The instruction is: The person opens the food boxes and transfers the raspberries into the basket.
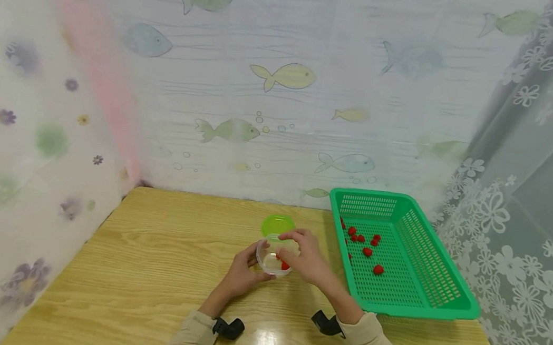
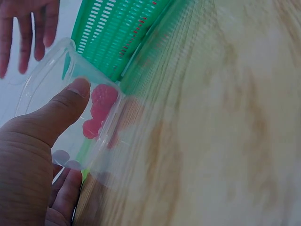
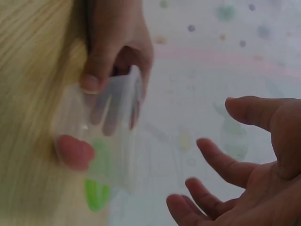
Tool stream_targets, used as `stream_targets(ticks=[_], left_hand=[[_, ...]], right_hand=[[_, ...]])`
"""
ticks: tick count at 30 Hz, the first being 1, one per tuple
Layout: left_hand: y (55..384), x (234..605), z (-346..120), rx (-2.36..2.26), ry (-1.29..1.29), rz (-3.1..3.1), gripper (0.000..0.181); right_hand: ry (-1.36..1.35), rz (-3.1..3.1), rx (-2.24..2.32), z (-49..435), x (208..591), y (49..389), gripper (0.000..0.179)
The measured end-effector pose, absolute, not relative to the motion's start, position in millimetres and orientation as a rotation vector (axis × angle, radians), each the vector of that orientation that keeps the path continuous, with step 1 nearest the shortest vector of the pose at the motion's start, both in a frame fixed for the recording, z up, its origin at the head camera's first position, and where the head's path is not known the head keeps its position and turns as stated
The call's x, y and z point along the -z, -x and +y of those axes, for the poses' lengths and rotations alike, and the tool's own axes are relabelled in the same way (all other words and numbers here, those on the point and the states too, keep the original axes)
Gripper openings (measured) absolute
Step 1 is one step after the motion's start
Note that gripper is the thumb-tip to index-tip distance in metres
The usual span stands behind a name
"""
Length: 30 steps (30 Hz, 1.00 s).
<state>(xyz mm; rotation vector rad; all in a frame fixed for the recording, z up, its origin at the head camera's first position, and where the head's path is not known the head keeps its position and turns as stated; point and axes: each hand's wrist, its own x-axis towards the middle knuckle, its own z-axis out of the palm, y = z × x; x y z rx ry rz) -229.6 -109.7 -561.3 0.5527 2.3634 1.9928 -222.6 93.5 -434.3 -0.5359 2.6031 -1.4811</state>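
My left hand (image 1: 241,276) grips a clear plastic container (image 1: 266,261) from its left side, with the thumb along the near wall and the fingers behind it. Several red berries (image 2: 101,108) lie at the bottom of the container, seen through its wall in both wrist views. Over the container's right rim hovers my right hand (image 1: 306,259). Its fingers (image 3: 211,162) are spread and relaxed, and nothing is between them in the right wrist view. A green lid (image 1: 278,224) lies on the table just behind the container.
To the right stands a green slotted basket (image 1: 401,307) with several red berries (image 1: 368,251) scattered over its left part. The wooden table (image 1: 157,249) meets a fish-patterned curtain (image 1: 258,161) at the back. A flowered curtain (image 1: 526,283) hangs along the right side.
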Motion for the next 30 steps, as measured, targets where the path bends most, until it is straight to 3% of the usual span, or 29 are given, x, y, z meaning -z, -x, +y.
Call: stream_targets(ticks=[16,21,26,30], left_hand=[[228,560,-110,-1.977,-0.551,2.392,0.088],[221,544,-109,-1.966,-0.529,2.374,0.088],[225,551,-109,-1.955,-0.554,2.377,0.09],[228,559,-110,-1.969,-0.569,2.375,0.089]], right_hand=[[0.477,2.606,1.353,85,483,242,0.031],[0.47,2.597,1.284,87,487,249,0.032],[0.447,2.601,1.201,84,482,252,0.035],[0.463,2.666,1.067,81,477,255,0.021]])
